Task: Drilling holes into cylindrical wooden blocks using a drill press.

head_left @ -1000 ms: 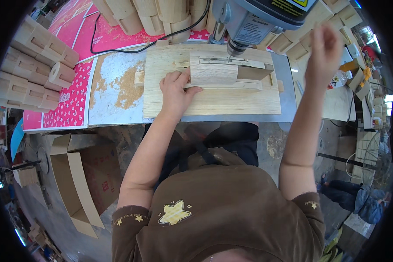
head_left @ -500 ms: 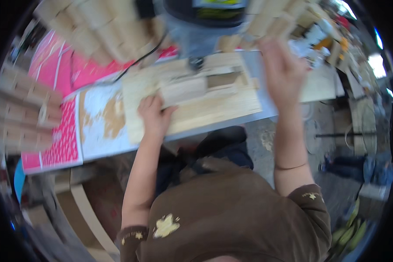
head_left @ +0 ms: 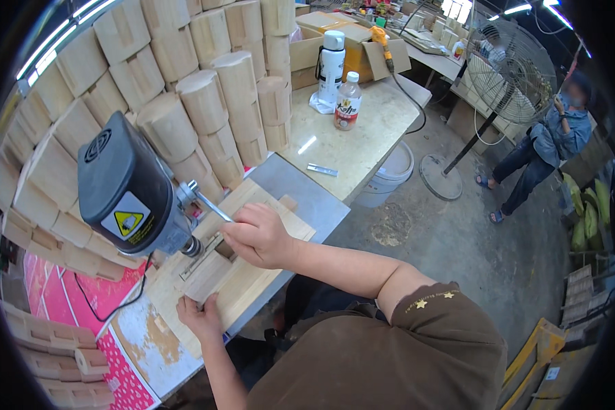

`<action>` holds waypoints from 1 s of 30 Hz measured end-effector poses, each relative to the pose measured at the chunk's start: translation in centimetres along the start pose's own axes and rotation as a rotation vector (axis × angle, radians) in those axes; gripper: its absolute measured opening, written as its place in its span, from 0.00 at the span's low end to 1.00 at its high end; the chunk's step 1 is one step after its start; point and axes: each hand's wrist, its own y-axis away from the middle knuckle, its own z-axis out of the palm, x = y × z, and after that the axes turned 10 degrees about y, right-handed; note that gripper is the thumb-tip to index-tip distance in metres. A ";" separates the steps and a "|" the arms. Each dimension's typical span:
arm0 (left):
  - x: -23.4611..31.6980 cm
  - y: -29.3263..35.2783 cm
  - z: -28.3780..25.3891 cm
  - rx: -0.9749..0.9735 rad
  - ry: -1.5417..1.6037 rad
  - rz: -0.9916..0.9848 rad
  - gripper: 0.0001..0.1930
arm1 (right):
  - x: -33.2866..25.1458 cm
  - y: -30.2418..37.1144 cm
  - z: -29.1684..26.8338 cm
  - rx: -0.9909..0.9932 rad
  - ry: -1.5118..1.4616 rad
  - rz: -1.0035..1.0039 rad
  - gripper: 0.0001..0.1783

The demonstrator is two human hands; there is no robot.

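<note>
A black and grey drill press [head_left: 109,167] stands over a pale wooden jig board [head_left: 242,292]. Its chuck [head_left: 193,247] is just above a wooden block [head_left: 209,277] set in the jig; whether the bit touches the wood I cannot make out. Closed around the end of the metal feed lever [head_left: 212,206] is my right hand [head_left: 261,236]. My left hand [head_left: 201,318], fingers curled and thumb forward, grips the block's near-left end against the board.
Stacked wooden pieces [head_left: 184,113] rise behind the press, with more [head_left: 55,348] at lower left. A black cord [head_left: 126,304] curves left of the board. Bottle [head_left: 348,102], white flask [head_left: 331,65] and metal strip [head_left: 322,169] stand or lie rightward. Beyond are a fan [head_left: 509,75] and a person [head_left: 557,133].
The view has swung to the right. My right hand, blurred and raised at the right before, is now on the feed lever. My left hand stays at the block.
</note>
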 end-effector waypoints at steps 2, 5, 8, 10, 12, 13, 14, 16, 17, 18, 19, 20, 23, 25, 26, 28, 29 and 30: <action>0.0 0.2 0.0 -0.005 0.047 -0.071 0.20 | -1.1 -4.1 -1.2 0.027 0.012 -0.023 0.04; 0.0 0.1 0.2 -0.025 -0.020 -0.056 0.20 | -1.5 -10.7 -0.9 0.030 0.055 0.052 0.09; 1.0 -0.6 2.1 -0.054 -0.056 0.031 0.20 | 0.4 -15.9 2.5 -0.099 0.135 0.222 0.13; 2.0 -0.9 2.9 -0.045 -0.008 0.020 0.20 | 1.7 -17.0 4.2 -0.147 0.172 0.283 0.15; 2.4 -1.4 3.5 -0.037 0.043 0.010 0.20 | 2.5 -17.0 4.6 -0.109 0.180 0.245 0.17; 2.3 -1.4 3.6 -0.031 0.046 0.020 0.20 | 2.0 -16.8 4.2 -0.116 0.173 0.244 0.17; 2.2 -1.3 3.6 -0.024 0.051 0.030 0.20 | 1.2 -16.6 2.9 -0.120 0.161 0.242 0.16; 2.1 -1.1 3.5 -0.015 0.060 0.020 0.21 | -0.1 -15.5 0.6 -0.124 0.153 0.242 0.16; 2.2 -1.1 3.4 -0.010 0.071 0.016 0.21 | -0.8 -14.7 -0.4 -0.135 0.139 0.216 0.14; 2.3 -1.1 3.2 -0.014 0.071 0.015 0.21 | -1.5 -13.7 -1.3 -0.145 0.124 0.191 0.13; 2.3 -1.0 2.9 -0.029 0.063 -0.013 0.21 | -2.1 -12.3 -2.1 -0.149 0.124 0.194 0.13; 2.2 -0.8 2.7 -0.045 0.053 -0.045 0.20 | -2.7 -10.6 -2.7 -0.184 0.118 0.173 0.10; 0.9 -0.5 2.8 -0.013 0.075 0.033 0.20 | -2.2 -6.4 -2.7 -0.140 0.018 0.139 0.05; -0.1 -0.3 3.5 0.046 -0.026 0.073 0.20 | -1.9 -3.4 -1.6 -0.051 -0.067 0.095 0.02; 0.1 -0.6 3.9 0.060 -0.046 0.127 0.20 | -1.2 -2.5 -1.5 -0.040 -0.044 0.053 0.04; 0.4 -1.4 4.2 0.059 -0.032 0.154 0.22 | -0.3 -1.1 -0.9 0.023 -0.054 0.028 0.04; 1.5 -1.6 3.7 0.038 -0.055 0.093 0.22 | 0.1 -0.3 -0.4 -0.012 -0.069 0.047 0.04; 1.8 -1.6 3.6 0.027 -0.071 0.059 0.18 | 0.6 0.3 0.3 -0.042 -0.067 0.059 0.05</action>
